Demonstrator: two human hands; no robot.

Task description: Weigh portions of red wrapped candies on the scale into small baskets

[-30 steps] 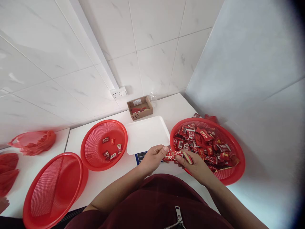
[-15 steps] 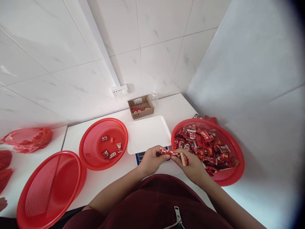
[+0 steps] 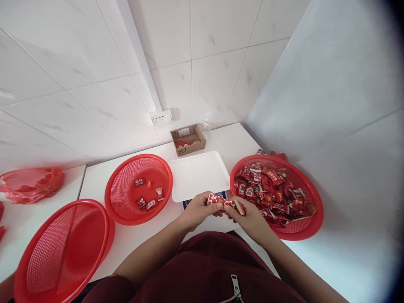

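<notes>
A small red-and-white patterned packet is held between both hands above the front of a scale. My left hand pinches the packet's left part, thumb on top. My right hand closes on its right end and also keeps a small red wrapped sweet with a cream edge in its fingers. Right beside that hand stands a red mesh basket full of wrapped sweets. A white tray lies on the scale, just beyond my hands.
Left of the tray, a red basket has several sweets at its bottom. Another red basket stands tilted nearer me. A cardboard box with red packets stands by the wall. A red plastic bag lies far left; someone's arm shows there.
The patterned packet has turned so that more of its face shows, while both hands keep hold of it. The view has shifted a little. Another person's hand at the left edge has moved.
</notes>
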